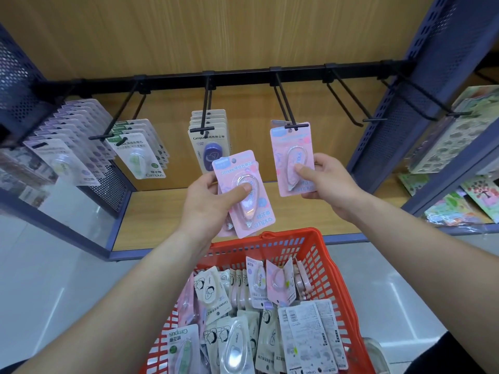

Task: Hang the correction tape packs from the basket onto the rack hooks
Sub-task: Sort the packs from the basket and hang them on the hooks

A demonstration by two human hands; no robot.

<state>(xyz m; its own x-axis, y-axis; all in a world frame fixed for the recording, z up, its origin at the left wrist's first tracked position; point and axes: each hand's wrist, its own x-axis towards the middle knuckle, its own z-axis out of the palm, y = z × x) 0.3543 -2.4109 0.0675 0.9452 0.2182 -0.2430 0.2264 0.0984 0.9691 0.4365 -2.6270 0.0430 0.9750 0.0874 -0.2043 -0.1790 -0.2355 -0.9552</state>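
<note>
The right hand (326, 184) holds a pink correction tape pack (293, 157) upright. Its grip is clamped on the card, with the thumb pressed on the clear blister and the fingers curled behind the right edge. The top edge of this pack meets the front tip of a black double-wire hook (286, 103), which hangs from the black rail (243, 76). The edge of another card shows just behind it; whether the hook already passes through the hang hole cannot be told.

The left hand (213, 195) holds a small stack of pink packs (251, 211), tilted. Its grip is clamped on them, thumb across the front blister. The stack sits lower than the hooks and above the far rim of the red plastic basket (318, 255).

The basket stands on the floor below both forearms. It holds many loose correction tape packs (259, 319) in pink, cream and green, some face up and some showing barcoded backs.

On the rail to the left hang a row of packs with purple blisters (209, 147), then green packs (140, 152), and a long row of lilac packs (67, 147) at the far left. Two more hooks (348, 101) project to the right. A wooden back panel (243, 31) and a wooden shelf board (162, 211) lie behind, and coloured sticker sheets (453, 136) fill the neighbouring rack on the right.
</note>
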